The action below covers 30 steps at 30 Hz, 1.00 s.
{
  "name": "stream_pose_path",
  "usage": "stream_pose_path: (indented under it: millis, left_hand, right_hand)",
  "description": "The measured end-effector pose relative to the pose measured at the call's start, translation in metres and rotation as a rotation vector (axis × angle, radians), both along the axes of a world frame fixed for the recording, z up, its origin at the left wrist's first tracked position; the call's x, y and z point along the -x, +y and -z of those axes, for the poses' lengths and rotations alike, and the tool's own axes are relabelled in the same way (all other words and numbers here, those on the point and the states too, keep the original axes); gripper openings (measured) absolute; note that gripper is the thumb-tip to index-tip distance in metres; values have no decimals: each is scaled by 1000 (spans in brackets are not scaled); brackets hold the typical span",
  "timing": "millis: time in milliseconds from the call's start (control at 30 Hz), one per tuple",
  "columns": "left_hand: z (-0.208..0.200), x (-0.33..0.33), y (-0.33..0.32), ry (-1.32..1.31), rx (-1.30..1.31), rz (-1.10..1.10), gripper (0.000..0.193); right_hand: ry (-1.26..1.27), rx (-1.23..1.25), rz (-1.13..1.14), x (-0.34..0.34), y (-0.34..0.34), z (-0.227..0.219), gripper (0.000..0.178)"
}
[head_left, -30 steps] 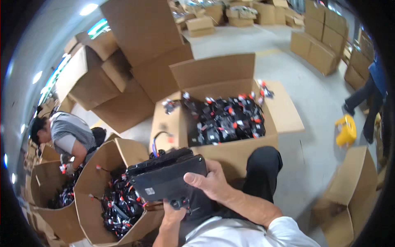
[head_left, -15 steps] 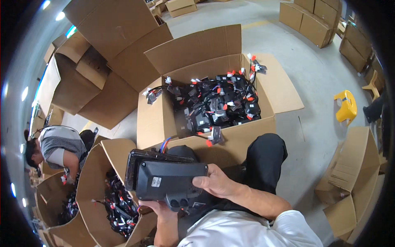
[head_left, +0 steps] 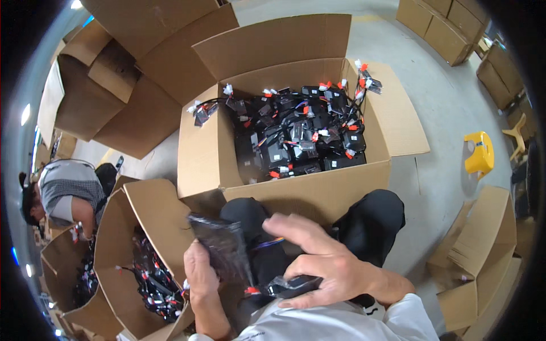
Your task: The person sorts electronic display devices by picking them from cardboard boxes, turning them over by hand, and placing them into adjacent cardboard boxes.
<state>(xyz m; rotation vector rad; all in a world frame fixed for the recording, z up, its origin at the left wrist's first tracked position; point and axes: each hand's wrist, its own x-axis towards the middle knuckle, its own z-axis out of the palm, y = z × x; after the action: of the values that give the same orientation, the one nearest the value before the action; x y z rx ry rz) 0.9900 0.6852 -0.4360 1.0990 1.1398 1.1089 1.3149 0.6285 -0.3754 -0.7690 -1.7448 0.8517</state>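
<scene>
My left hand (head_left: 200,271) is closed on the side of a flat black unit (head_left: 219,241) with a glossy, plastic-like surface, tilted above my lap. Thin coloured wires (head_left: 268,243) run out beyond its right side. To the right, my right hand (head_left: 335,270) has its upper fingers stretched out and smeared by motion. Between its lower fingers and thumb sits a small dark piece (head_left: 298,286) with a shiny edge; its exact kind is unclear. A red connector (head_left: 252,290) shows beside that piece. Whether the piece is joined to the flat unit is hidden.
Ahead of my knees stands an open carton (head_left: 307,184) full of black units with red and white connectors. Another carton (head_left: 128,284) with wired parts is at the left, where a person (head_left: 71,190) bends over a further box. A yellow stool (head_left: 479,153) stands right.
Both hands have moved apart, the right one letting go of the black casing it gripped. The glossy unit has turned more upright in my left hand. The view has shifted slightly.
</scene>
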Motion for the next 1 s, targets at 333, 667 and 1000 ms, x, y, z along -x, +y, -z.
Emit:
stream_pose_path:
  millis: [333, 667, 1000]
  left_hand:
    - [-5, -34, -30, -368, 485, 159, 63]
    - [69, -87, -1, 126, -124, -117, 86]
    - [53, -77, 29, -12, -10, 202, 78]
  right_hand:
    - [309, 399, 352, 12, 10, 67, 61]
    - [35, 294, 513, 17, 25, 112, 89]
    - [210, 846, 352, -9, 18, 108, 102]
